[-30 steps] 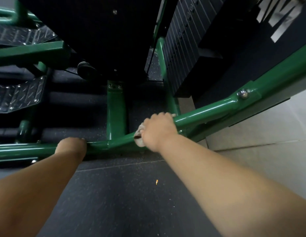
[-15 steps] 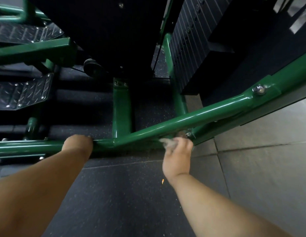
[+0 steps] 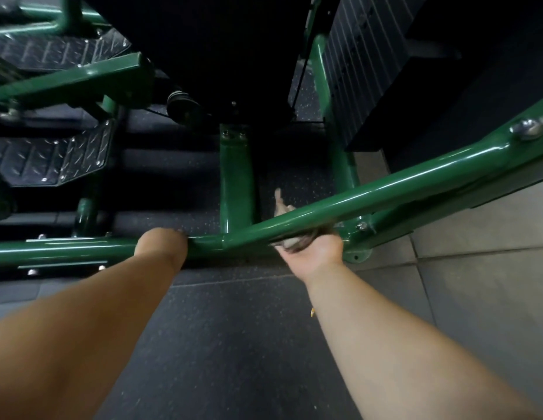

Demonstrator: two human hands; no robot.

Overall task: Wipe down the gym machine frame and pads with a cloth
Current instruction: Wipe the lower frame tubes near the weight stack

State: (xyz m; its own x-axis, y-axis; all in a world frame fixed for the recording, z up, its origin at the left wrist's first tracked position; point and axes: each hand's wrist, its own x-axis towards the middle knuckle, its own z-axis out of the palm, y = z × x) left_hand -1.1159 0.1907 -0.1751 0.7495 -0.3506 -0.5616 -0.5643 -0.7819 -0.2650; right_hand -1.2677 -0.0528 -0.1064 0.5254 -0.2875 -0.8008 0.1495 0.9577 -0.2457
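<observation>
Dark speckled rubber floor [image 3: 221, 344] across most of the view; pale floor tiles [image 3: 482, 286] at right.

Green gym machine frame [image 3: 400, 183] low over the floor: one tube running along the left, bending at a welded joint and rising diagonally to the upper right. Short green post [image 3: 235, 183] meeting the joint from behind. Black weight stack [image 3: 364, 65] at upper right, behind the diagonal tube. Two black tread-plate footplates [image 3: 55, 159] at left, one above the other. Black pulley wheel [image 3: 177, 104] near the centre, under a dark panel. Chrome bolt head [image 3: 526, 128] on the diagonal tube at far right. Green foot flange [image 3: 356, 255] bolted at floor level, just beside the right wrist.

Left hand [image 3: 161, 245] curled over the horizontal tube just left of the joint, fingers wrapped round the far side and out of sight; gripping the tube.

Right hand [image 3: 312, 247] palm up beneath the diagonal tube just right of the joint, fingers reaching under and behind the tube and mostly hidden by it. Cloth [image 3: 294, 241] bunched between palm and the underside of the tube, held against the metal; a pale corner of it poking up behind the tube. Exact finger curl around the cloth not fully visible.

Small orange speck [image 3: 311, 312] on the floor beside the right forearm.
</observation>
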